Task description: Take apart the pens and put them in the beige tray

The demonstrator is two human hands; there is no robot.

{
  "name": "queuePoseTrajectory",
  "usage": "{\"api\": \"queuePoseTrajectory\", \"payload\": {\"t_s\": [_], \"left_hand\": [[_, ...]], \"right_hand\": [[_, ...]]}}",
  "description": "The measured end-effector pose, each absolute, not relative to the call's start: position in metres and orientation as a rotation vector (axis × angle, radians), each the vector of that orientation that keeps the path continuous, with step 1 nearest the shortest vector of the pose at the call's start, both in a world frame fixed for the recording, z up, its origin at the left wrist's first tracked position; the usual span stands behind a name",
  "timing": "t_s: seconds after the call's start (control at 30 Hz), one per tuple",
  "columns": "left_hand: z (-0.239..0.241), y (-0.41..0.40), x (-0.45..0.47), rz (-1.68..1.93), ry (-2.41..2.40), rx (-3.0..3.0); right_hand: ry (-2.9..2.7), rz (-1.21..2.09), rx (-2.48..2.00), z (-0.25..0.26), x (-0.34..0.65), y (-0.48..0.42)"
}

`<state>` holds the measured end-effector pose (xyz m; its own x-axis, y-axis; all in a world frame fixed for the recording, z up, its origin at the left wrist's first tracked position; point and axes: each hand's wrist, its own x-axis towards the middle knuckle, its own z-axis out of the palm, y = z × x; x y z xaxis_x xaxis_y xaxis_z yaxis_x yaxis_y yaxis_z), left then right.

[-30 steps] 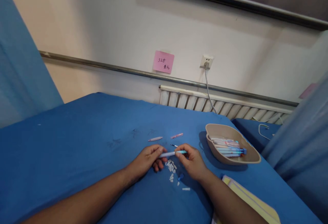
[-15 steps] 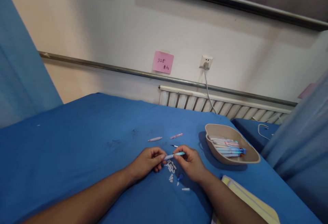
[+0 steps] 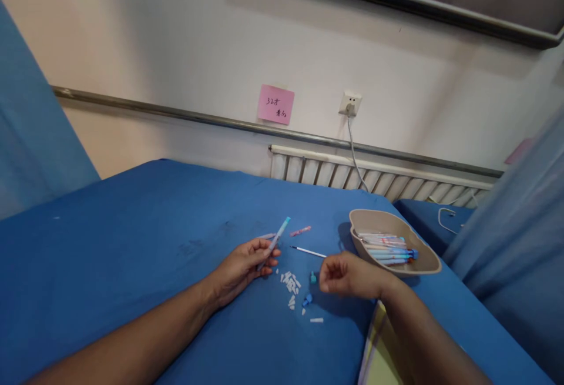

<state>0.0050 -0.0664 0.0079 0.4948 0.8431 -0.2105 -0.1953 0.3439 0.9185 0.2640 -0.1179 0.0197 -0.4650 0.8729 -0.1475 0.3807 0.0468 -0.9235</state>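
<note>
My left hand [image 3: 241, 266] rests on the blue table cover [image 3: 132, 238] and grips a light blue pen barrel [image 3: 275, 240] that points up and away. To its right my right hand [image 3: 348, 276] hovers just above the cover with fingers curled; whether it holds anything small is hidden. Between the hands lie several small white pieces [image 3: 291, 285] and two small blue caps [image 3: 309, 288]. A thin pen refill [image 3: 308, 251] lies just beyond them. A short pink pen part [image 3: 300, 231] lies farther back.
A beige tray [image 3: 423, 264] holding several pens stands at the right. A yellow-edged pad [image 3: 374, 344] lies under my right forearm. A radiator, wall socket with cable and pink note are behind the table. Blue curtains hang at both sides.
The hands have separated: the left one kept the blue barrel and tipped it upward, the right one drew back to the right. The refill and a blue cap now lie uncovered.
</note>
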Motion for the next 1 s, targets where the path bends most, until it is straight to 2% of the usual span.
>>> {"api": "queuePoseTrajectory", "payload": {"t_s": [0.07,0.23,0.33,0.47,0.6,0.67,0.8,1.0], "left_hand": [[0.006,-0.065,0.004,0.777,0.780,0.990],[0.002,-0.063,0.003,0.771,0.767,0.988],[0.003,-0.064,0.004,0.757,0.771,1.001],[0.004,-0.065,0.005,0.752,0.794,1.043],[0.002,-0.067,0.007,0.734,0.806,1.117],[0.001,-0.068,0.008,0.715,0.807,1.172],[0.001,-0.072,0.011,0.692,0.806,1.270],[0.001,-0.075,0.014,0.665,0.840,1.335]], "right_hand": [[-2.126,1.351,-1.329,0.021,0.257,-0.129],[-2.460,0.683,-1.558,0.027,0.230,-0.150],[-2.546,0.476,-1.551,0.028,0.223,-0.154],[-2.513,0.610,-1.449,0.021,0.226,-0.150],[-2.032,1.246,-1.280,0.009,0.234,-0.131],[-1.755,1.397,-1.160,0.006,0.239,-0.120],[-1.495,1.271,-1.083,0.007,0.248,-0.104],[-1.441,1.031,-1.159,0.006,0.254,-0.098]]}}
